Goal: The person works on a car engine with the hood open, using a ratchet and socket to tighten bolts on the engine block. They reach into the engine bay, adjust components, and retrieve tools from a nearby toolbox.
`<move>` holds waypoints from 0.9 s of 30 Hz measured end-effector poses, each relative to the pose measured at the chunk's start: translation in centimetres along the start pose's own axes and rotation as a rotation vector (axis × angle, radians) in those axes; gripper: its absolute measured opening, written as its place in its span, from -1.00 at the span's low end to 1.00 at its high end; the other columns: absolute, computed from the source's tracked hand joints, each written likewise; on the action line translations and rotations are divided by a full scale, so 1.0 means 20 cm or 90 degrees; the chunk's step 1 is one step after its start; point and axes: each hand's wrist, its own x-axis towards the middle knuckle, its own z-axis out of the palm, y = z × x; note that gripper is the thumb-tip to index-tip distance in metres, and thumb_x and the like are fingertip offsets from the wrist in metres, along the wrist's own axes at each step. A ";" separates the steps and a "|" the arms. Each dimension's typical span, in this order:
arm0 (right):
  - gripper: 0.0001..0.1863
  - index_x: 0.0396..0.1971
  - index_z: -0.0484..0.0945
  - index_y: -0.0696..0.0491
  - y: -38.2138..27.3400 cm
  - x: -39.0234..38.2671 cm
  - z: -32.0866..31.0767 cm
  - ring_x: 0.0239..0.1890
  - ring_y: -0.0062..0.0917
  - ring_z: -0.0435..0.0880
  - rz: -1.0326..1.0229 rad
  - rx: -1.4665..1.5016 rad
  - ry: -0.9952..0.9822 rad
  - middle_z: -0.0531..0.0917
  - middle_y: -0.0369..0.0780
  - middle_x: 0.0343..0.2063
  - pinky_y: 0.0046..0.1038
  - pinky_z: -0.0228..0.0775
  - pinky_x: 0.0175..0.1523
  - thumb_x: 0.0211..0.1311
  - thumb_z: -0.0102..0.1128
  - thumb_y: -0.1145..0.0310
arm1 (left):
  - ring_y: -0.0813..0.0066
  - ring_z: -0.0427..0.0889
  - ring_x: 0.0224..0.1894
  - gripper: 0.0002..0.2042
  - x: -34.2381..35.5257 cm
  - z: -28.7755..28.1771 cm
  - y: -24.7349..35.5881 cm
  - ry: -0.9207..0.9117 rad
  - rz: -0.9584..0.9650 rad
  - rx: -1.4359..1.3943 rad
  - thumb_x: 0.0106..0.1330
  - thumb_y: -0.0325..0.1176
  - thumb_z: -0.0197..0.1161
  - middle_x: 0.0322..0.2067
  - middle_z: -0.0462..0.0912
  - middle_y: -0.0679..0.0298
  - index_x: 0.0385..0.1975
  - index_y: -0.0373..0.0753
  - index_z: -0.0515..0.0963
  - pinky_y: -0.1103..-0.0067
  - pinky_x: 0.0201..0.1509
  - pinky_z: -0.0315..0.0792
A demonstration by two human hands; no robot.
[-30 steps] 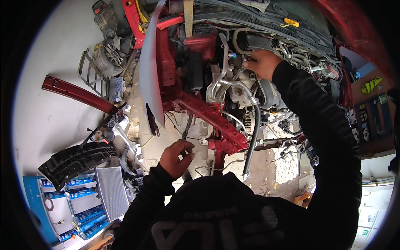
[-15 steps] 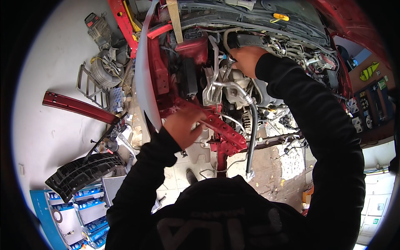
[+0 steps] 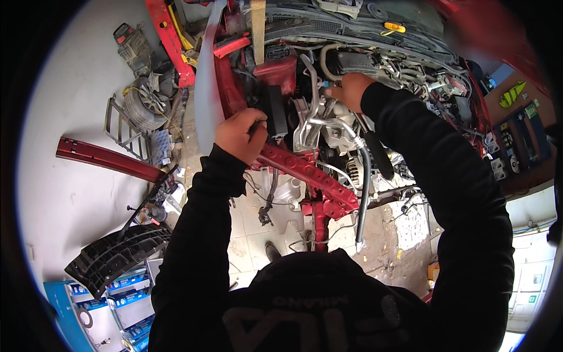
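Observation:
My left hand (image 3: 241, 135) is at the red inner fender (image 3: 226, 94), beside the long black box (image 3: 275, 111), with fingers curled; whatever they grip is hidden. My right hand (image 3: 348, 92) reaches into the engine bay among silver pipes (image 3: 314, 108), fingers bent beside a small blue cap (image 3: 324, 84); what they hold cannot be made out. Below both hands a red frame rail (image 3: 302, 173) runs diagonally, and a black hose (image 3: 362, 199) with a metal end hangs down past it.
A pale panel (image 3: 205, 100) stands at the left of the bay. Along the wall lie a tyre (image 3: 143, 108), red beam (image 3: 105, 155), black plastic piece (image 3: 102, 258) and blue shelf (image 3: 61, 305). A yellow-handled tool (image 3: 394, 27) rests near the windscreen.
My left hand has risen from below the red rail to the inner fender beside the black box. My right hand stays among the pipes as the view shifts slightly.

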 end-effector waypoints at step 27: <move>-0.46 0.10 0.75 0.12 0.01 -0.18 0.07 0.07 0.03 0.84 -0.003 0.003 0.150 0.85 0.08 -0.08 0.00 0.67 0.18 0.54 0.36 -0.10 | 0.48 0.81 -0.20 -0.81 0.39 0.15 0.05 -0.077 0.094 -0.122 0.53 -0.37 0.44 -0.17 0.84 0.21 -0.01 -0.31 0.69 0.52 -0.06 0.64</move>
